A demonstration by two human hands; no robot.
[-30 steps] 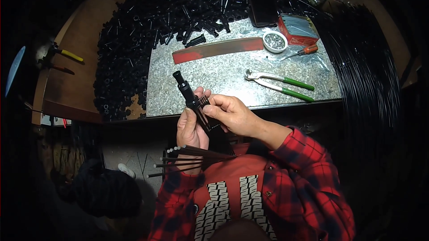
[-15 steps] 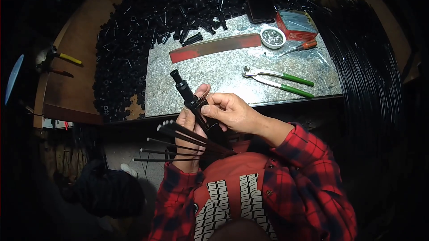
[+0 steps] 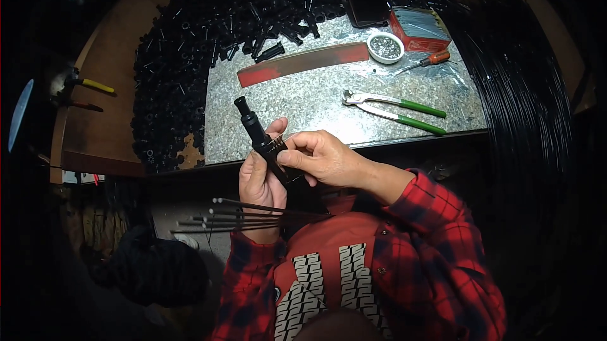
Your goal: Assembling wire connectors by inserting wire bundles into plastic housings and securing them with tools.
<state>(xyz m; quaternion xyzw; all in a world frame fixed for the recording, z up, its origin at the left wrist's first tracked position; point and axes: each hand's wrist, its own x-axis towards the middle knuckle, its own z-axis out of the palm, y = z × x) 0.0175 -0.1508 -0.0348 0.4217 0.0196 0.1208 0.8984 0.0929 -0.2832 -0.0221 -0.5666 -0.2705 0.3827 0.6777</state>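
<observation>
Speckled grey desk (image 3: 303,104) under dim light, heaped black parts (image 3: 190,56) along its left. Green-handled pliers (image 3: 392,110) lying right. Left hand (image 3: 262,183) and right hand (image 3: 319,161), each grip clamped on black tube (image 3: 262,142).

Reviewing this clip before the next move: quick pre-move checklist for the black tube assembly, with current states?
1. Left hand grips black tube: ok.
2. Right hand fingers on the tube's middle: ok.
3. Thin rods fanned out below the hands, tips apart: ok.
4. Rods seated in the tube: cannot tell, hidden by the hands.
5. Pliers lie on the metal sheet, untouched: ok.
6. Screwdriver beside the small bowl: ok.
</observation>
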